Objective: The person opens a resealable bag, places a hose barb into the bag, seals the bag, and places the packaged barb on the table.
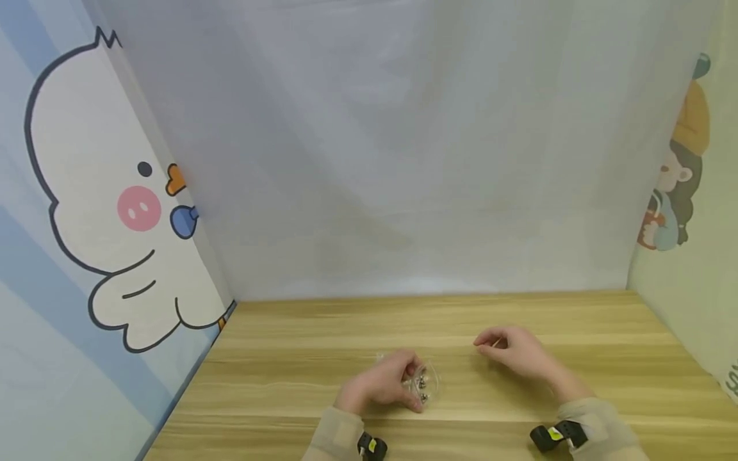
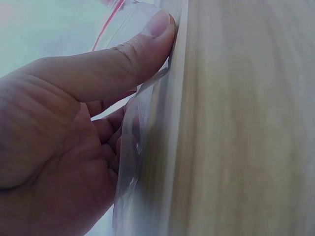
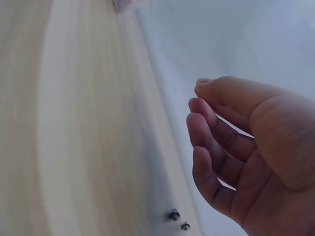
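Observation:
My left hand (image 1: 385,382) grips a clear plastic zip bag (image 1: 433,378) low over the wooden table. Several small shiny metal pieces (image 1: 423,383) show at the bag, beside the fingers. From the left wrist, the thumb presses on the clear film (image 2: 129,142), and a red seal line (image 2: 107,24) runs above it. Off to the right, my right hand (image 1: 519,352) hovers over the table with loosely bent fingers, thumb tip near the index finger and nothing visible between them. Two small dark metal pieces (image 3: 173,215) lie on the tabletop below that hand in the right wrist view.
The wooden table (image 1: 277,384) reaches back to a pale grey curtain (image 1: 403,160). A cartoon-printed panel (image 1: 109,179) stands at the left and another printed panel (image 1: 697,269) at the right. Each wrist wears a black camera (image 1: 371,446).

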The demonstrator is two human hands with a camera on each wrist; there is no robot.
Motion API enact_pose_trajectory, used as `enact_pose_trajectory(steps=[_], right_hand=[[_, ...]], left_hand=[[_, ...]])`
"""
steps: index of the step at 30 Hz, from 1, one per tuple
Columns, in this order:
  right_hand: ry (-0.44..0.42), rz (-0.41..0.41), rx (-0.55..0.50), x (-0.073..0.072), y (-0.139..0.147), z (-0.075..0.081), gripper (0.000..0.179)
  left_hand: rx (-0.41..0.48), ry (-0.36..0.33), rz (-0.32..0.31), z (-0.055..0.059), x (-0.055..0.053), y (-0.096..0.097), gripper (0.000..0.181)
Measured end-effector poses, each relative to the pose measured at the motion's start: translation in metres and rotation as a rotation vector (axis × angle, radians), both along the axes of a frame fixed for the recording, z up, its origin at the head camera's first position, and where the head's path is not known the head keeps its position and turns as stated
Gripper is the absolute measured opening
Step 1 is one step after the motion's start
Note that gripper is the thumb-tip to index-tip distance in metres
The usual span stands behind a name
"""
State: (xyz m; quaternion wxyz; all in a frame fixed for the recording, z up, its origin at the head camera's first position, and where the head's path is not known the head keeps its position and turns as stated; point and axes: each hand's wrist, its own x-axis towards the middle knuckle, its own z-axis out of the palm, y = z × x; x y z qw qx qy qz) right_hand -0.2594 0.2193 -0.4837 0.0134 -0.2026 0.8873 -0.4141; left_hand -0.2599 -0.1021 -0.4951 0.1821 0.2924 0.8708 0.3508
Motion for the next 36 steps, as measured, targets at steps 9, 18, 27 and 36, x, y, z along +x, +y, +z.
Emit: enact_pose_trajectory(steps=[9,18,27,36], right_hand=[[-0.057,-0.032,0.018,0.000,0.046,0.008,0.019],[-0.112,0.060,0.030,0.000,0.073,0.005,0.021],[-0.212,0.112,0.033,0.000,0.080,-0.005,0.026],[-0.199,0.058,0.087,-0.001,0.078,-0.006,0.023]], left_hand=[[0.012,-0.007,0.008,-0.001,0.000,-0.001,0.060],[-0.001,-0.006,0.019,-0.001,-0.001,-0.001,0.060],[-0.024,0.008,0.010,-0.002,-0.001,0.000,0.061],[-0.008,-0.001,0.013,0.001,0.000,-0.001,0.060]])
